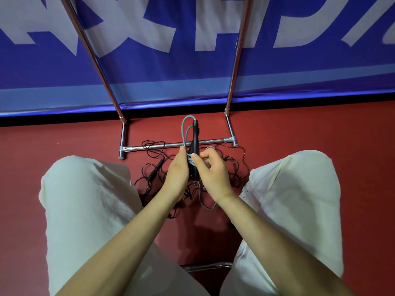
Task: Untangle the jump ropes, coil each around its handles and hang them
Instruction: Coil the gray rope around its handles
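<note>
While a tangle of thin black jump rope [229, 162] lay spread on the red floor [320, 129], a pair of black handles [194, 150] was held upright between two bare hands, above the near crossbar of a chrome rack [171, 144]. The handles were gripped by the left hand [177, 170], whose fingers were curled round their left side, the thumb lying along them. A grey rope [185, 127] was seen looped above the handle tops and wound in several turns about their middle, where a strand was pinched between the thumb and forefinger of the right hand [210, 169]; its other fingers were curled loosely behind. A trailing length of the grey rope was seen on the floor near the right wrist. To the left of the hands, a further black handle [156, 170] lay on the floor among the black loops, some of which were draped over the rack's crossbar. Two chrome uprights rose from the rack's feet against a blue banner [192, 77] with pale lettering on the far side. Knees in pale trousers [85, 199] framed the scene at left and right.
</note>
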{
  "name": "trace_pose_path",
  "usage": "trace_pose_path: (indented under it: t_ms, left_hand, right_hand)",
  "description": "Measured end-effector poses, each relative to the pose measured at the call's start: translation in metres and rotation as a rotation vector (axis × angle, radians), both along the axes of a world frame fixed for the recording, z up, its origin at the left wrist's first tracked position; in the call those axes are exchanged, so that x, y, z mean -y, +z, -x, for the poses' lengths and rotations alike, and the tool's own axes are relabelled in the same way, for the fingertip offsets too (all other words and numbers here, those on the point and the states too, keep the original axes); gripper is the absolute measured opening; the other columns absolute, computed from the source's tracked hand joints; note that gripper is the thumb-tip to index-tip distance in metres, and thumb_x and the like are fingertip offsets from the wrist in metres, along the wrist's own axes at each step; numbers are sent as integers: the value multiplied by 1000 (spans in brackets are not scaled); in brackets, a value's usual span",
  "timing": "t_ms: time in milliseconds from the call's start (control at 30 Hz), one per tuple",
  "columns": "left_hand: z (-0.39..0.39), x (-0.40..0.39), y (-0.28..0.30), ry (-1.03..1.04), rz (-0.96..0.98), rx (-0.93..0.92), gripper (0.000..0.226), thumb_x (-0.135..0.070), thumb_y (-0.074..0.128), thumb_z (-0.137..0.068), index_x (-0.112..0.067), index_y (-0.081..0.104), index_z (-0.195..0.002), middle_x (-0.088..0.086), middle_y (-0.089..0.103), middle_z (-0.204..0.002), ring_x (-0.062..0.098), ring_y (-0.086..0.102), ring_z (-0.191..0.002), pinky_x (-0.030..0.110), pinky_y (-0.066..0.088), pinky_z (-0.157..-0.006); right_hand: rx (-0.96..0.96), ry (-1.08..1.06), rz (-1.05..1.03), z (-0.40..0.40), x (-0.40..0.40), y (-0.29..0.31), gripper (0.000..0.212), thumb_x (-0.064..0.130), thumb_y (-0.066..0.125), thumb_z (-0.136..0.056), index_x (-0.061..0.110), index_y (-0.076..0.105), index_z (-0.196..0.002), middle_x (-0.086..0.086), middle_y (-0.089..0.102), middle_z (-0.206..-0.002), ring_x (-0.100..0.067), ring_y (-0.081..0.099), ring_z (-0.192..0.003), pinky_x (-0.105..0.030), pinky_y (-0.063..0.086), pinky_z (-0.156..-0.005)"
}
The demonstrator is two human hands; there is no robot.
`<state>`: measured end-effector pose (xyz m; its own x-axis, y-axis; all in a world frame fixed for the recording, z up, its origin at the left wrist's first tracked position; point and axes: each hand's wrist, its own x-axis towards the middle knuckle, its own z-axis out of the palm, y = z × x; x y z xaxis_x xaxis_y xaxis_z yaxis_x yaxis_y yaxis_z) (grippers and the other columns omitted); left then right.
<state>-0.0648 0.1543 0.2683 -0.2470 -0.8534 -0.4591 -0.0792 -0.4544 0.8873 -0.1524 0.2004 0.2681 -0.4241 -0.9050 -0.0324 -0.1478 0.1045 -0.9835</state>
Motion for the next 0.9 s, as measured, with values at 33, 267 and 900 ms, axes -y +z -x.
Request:
trace_pose_path:
  t_ms: [33,267,900]
  left_hand:
    - [-2,0,-1,10,33,16,57,-51,26,-104,-15,70,-105,9,75,-96,24,71,-94,42,57,-83]
    - [0,0,6,30,96,-78,46,-40,31,-107,-6,58,-92,9,53,-56,19,43,-40,22,36,-39]
    - [-10,15,28,170,-303,-459,26,-25,33,-103,-8,44,-87,5,39,-55,8,35,-34,15,22,-25]
  right_hand:
    - [-13,13,2,0,1,0,18,13,64,-93,7,53,-79,25,56,-59,5,54,-55,-10,40,-56]
    - [191,80,-34,8,2,9,30,12,60,-95,-8,49,-76,7,51,-53,-19,55,-43,-24,48,-46]
    - [91,332,-113,31,-2,25,19,15,58,-97,13,61,-78,4,49,-55,-9,44,-48,-21,39,-48]
